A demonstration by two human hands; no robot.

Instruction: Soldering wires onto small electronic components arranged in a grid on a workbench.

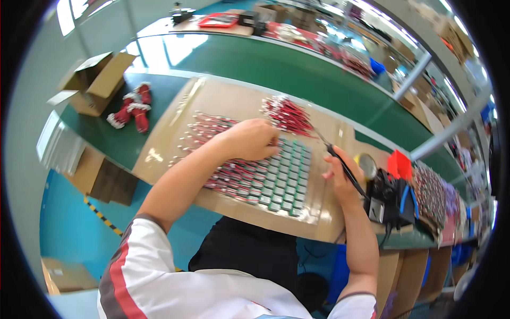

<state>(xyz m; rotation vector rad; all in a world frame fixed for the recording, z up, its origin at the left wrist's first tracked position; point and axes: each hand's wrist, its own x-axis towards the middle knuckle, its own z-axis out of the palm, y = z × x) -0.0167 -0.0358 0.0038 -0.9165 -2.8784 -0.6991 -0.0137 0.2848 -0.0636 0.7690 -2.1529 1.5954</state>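
A grid of small green-edged circuit boards lies on the brown work surface in front of me. Red and black wires with white ends run out from its left side. My left hand is over the grid's upper left part, fingers curled together. Whatever they pinch is hidden. To the right of the boards, my right hand grips a soldering iron with a black handle. Its thin tip points up and left, toward a pile of red wires with white ends beyond the grid.
Right of my right hand are a yellowish roll, a red bin and black soldering equipment. Tied red wire bundles and an open carton sit at the far left. A green conveyor-like strip runs behind.
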